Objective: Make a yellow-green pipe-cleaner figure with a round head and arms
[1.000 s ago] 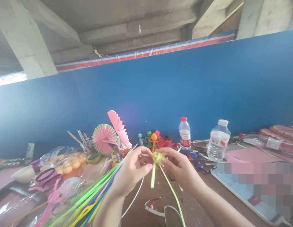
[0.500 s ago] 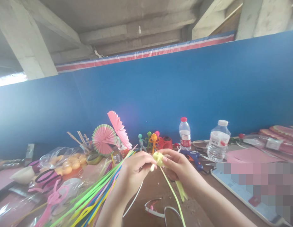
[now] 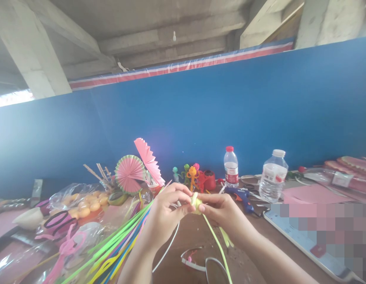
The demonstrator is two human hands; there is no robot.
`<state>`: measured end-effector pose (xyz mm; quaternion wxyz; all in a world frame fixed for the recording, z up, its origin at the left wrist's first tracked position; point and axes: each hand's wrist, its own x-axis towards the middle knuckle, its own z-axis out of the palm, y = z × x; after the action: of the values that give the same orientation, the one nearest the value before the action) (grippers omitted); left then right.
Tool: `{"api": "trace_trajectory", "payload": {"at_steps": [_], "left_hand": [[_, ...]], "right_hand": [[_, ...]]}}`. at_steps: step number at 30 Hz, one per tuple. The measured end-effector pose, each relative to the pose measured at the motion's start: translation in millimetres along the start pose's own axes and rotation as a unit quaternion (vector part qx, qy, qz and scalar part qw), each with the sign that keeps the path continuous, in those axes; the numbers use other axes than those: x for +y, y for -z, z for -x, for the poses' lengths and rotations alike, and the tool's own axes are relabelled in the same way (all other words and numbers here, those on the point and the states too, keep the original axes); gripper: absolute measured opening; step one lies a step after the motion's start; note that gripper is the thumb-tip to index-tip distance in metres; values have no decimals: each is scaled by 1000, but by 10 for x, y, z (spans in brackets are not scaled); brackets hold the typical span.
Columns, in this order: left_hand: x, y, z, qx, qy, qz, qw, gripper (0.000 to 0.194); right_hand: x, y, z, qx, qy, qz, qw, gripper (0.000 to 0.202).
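Between my two hands, over the brown table (image 3: 183, 256), is a small pale yellow bundle (image 3: 196, 203). My left hand (image 3: 168, 211) pinches its left side with thumb and fingertips. On the right side, my right hand (image 3: 222, 209) grips it between thumb and index finger. A long pale yellow-green strip (image 3: 216, 242) trails down from the bundle toward the front of the table. Another short yellow piece (image 3: 226, 237) lies below my right hand. Several small coloured figures (image 3: 192, 176) stand just behind the bundle.
Coloured strips (image 3: 117, 240) fan out at left, near pink paper fans (image 3: 130, 173) and plastic bags. A red-capped bottle (image 3: 231, 169), a white-capped bottle (image 3: 274, 177) and a blue glue gun (image 3: 244, 197) stand or lie at right, beside a tablet (image 3: 307, 244).
The bundle has turned, and its loose end now points up instead of down to the left. My left hand has opened slightly and moved a little; both hands still hold it.
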<state>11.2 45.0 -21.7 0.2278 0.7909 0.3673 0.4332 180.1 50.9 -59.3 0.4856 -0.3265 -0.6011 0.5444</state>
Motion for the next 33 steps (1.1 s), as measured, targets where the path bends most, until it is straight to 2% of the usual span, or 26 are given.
{"api": "trace_trajectory", "payload": {"at_steps": [4, 11, 16, 20, 25, 29, 31, 33], "left_hand": [[-36, -1, -3, 1, 14, 31, 999, 8], [-33, -47, -18, 6, 56, 85, 995, 8], [-19, -86, -27, 25, 98, 77, 992, 8], [-40, -113, -23, 48, 141, 68, 987, 8], [-72, -177, -33, 87, 179, 171, 965, 10], [-83, -215, -51, 88, 196, 295, 931, 14], [-94, -224, -52, 82, 208, 338, 914, 16], [-108, -227, -46, 77, 211, 359, 906, 16]], "right_hand": [[-43, -25, 9, -13, 26, -10, 1000, 26], [-114, -40, 33, -1, 29, 19, 999, 28], [-96, -36, 24, 16, 40, 30, 999, 30], [-57, -55, 24, 45, 57, 82, 994, 32], [15, -95, 47, 92, 98, 140, 981, 34], [61, -110, 82, 120, 134, 156, 971, 45], [91, -102, 93, 133, 171, 205, 954, 44], [130, -84, 96, 153, 228, 279, 920, 41]]}}
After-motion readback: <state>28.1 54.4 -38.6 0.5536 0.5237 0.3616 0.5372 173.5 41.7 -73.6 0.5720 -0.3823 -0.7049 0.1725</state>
